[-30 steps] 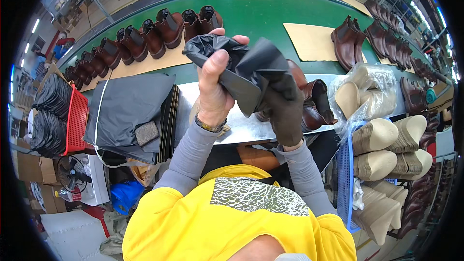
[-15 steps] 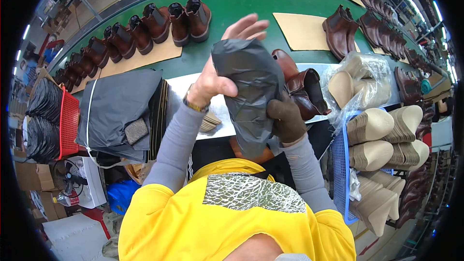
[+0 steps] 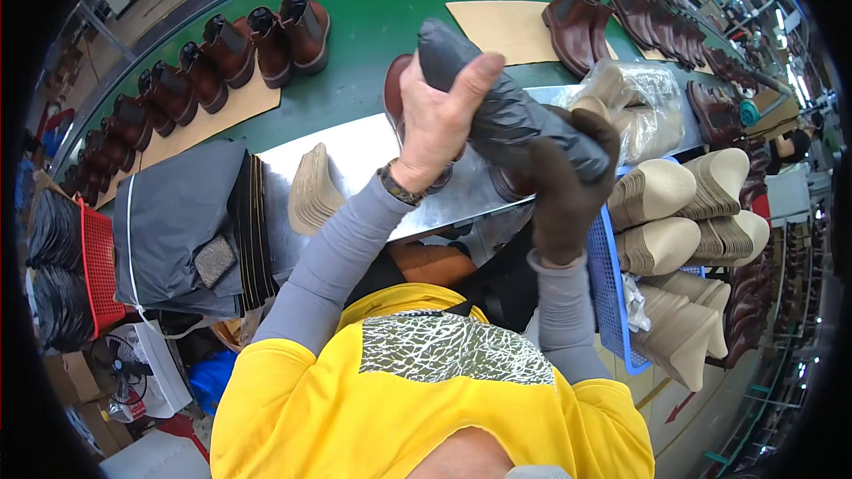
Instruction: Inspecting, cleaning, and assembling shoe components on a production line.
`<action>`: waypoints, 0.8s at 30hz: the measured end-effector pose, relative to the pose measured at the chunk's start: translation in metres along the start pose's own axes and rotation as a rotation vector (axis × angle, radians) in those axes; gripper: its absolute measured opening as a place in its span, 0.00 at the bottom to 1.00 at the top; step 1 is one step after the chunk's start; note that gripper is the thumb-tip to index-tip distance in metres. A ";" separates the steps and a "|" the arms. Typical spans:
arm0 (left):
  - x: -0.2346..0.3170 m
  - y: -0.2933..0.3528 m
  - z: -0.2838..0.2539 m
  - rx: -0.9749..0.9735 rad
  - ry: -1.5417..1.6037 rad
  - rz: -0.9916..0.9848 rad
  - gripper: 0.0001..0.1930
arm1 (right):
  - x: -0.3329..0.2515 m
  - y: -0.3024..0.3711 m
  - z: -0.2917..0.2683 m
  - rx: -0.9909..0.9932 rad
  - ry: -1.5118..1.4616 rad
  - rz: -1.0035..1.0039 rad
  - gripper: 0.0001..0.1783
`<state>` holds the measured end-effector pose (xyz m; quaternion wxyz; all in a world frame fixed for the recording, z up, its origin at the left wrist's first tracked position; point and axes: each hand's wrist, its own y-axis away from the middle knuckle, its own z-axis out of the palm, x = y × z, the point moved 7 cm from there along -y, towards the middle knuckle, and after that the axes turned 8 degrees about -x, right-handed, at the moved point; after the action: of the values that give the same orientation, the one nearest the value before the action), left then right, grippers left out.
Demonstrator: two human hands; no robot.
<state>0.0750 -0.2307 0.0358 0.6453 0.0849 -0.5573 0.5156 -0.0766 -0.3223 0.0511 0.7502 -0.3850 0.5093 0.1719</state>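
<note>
A long shape in thin dark grey plastic film (image 3: 515, 115) is held up slantwise in front of me; what lies inside is hidden. My left hand (image 3: 437, 120), bare and with a watch at the wrist, grips its upper left end, thumb across the top. Around its lower right end closes my right hand (image 3: 564, 191), in a brown glove. Partly hidden behind my left hand stands a dark brown leather boot (image 3: 395, 93). Another brown boot part (image 3: 510, 183) shows beneath the film. Both rest at a shiny metal sheet (image 3: 359, 155).
Beige insole stacks (image 3: 311, 195) lie on the metal sheet; more fill a blue basket (image 3: 612, 302) at right. Clear-bagged beige pieces (image 3: 643, 115) sit beyond it. Dark sheets (image 3: 182, 222) and a red basket (image 3: 100, 266) are left. Boot rows (image 3: 182, 80) line the green table (image 3: 382, 9).
The plastic-covered shape has tipped from upright to slanting, its lower end swinging right and up. My left hand has gone from spread fingers to gripping it. My view has shifted right.
</note>
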 end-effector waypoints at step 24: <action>-0.063 0.078 0.056 -0.962 -1.744 0.294 0.32 | 0.093 -0.052 -0.023 -0.501 1.079 0.105 0.21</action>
<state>-0.0099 -0.2694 -0.0312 -0.0921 0.0937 -0.9890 0.0682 -0.0180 -0.3859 -0.0151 0.2625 -0.5574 0.7808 0.1040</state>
